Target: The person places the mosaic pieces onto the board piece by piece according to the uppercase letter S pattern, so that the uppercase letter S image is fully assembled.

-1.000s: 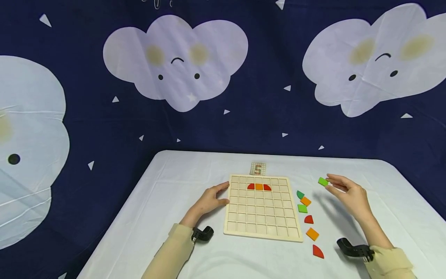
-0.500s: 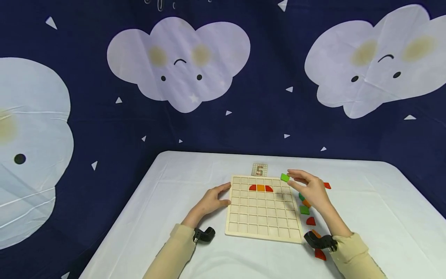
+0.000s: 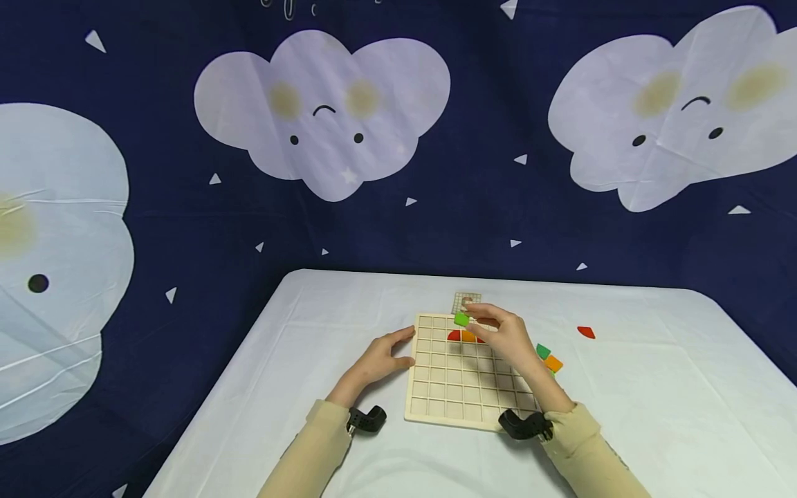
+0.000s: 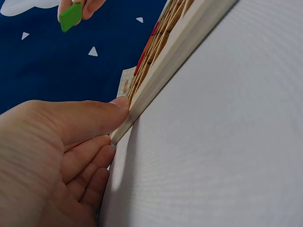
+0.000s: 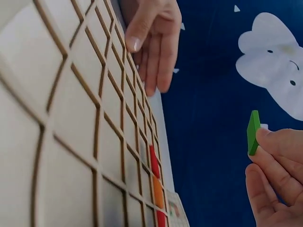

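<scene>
"What does the work rest on?"

"A table under a white cloth [image 3: 336, 332], faintly creased, with rounded far corners. Behind it hangs a navy-blue fabric backdrop [image 3: 473, 235] printed with big pale clouds [image 3: 324, 90] and small white triangles [image 3: 520, 160]."

"And the left hand [image 3: 376, 360]?"

"Its thumb and forefinger are spread apart, touching the left edge of a pale wooden gridded board [image 3: 429, 387] that lies flat on the cloth."

"The right hand [image 3: 507, 335]?"

"Thumb and fingers pinch a bright green four-sided tile [image 3: 461, 319], held in the air above the board's far rows."

"Anything set in the grid?"

"An orange square tile [image 3: 468, 336] with a red rounded tile [image 3: 454, 336] to its left; more red shows at its right, partly behind the hand."

"And around the board?"

"A small gridded card [image 3: 458, 304] lies just beyond the far edge. To the right, a dark green piece [image 3: 544, 351] touches an orange piece [image 3: 553, 363], with a red rounded piece [image 3: 586, 333] farther off."
</scene>
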